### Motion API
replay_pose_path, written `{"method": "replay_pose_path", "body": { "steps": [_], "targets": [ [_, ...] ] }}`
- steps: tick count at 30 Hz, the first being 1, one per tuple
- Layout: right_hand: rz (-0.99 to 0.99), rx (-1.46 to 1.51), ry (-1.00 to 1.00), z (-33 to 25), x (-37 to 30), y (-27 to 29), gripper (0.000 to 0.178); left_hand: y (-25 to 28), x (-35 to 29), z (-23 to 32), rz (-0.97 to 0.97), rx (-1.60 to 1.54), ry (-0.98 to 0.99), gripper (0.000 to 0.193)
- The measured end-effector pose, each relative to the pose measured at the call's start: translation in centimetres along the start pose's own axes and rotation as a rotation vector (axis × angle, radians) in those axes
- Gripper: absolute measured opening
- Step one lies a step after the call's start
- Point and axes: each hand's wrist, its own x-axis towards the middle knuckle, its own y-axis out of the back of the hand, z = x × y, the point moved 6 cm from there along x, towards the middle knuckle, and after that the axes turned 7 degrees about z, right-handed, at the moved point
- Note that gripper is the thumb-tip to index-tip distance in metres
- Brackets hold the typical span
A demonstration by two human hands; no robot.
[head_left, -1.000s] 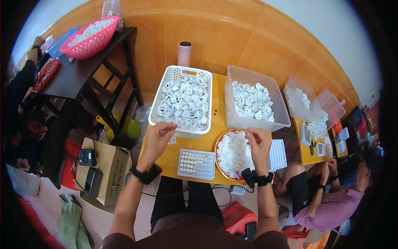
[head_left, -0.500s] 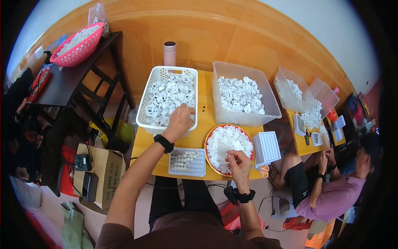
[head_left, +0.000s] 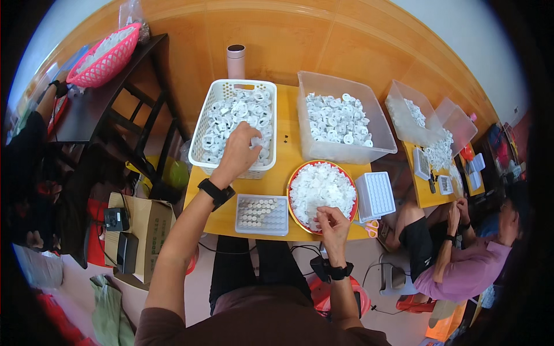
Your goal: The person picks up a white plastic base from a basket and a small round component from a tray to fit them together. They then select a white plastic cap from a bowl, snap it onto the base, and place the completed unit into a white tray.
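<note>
1. The tray [head_left: 280, 225] is only partly filled with discs [head_left: 250, 219].
2. White parts [head_left: 231, 109] heap the basket [head_left: 257, 172]; white bits [head_left: 323, 187], the plate [head_left: 289, 199].
3. Left hand [head_left: 238, 153] at basket, right hand [head_left: 333, 226] at plate; whether either grips anything, I cannot tell.

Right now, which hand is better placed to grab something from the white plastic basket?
Probably the left hand: it is over the white plastic basket. The right hand is farther away, at the round red-rimmed tray.
</note>
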Motion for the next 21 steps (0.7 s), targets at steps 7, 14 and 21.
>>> {"method": "replay_pose_path", "body": {
  "steps": [7, 14, 21],
  "targets": [
    [0.003, 0.021, -0.037, 0.2, -0.5, -0.7, 0.010, 1.7, -3.2, -0.8, -0.213, -1.130, 0.683, 0.019],
    [-0.080, 0.070, -0.016, -2.0, -1.8, -3.0, 0.011, 2.1, -11.4, 3.8, -0.284, -1.775, 0.958, 0.028],
    [-0.149, 0.024, 0.036, -2.5, -2.0, -5.0, 0.011, 0.7, -15.6, 3.1, -0.199, -1.934, 1.114, 0.037]
  ]
}}
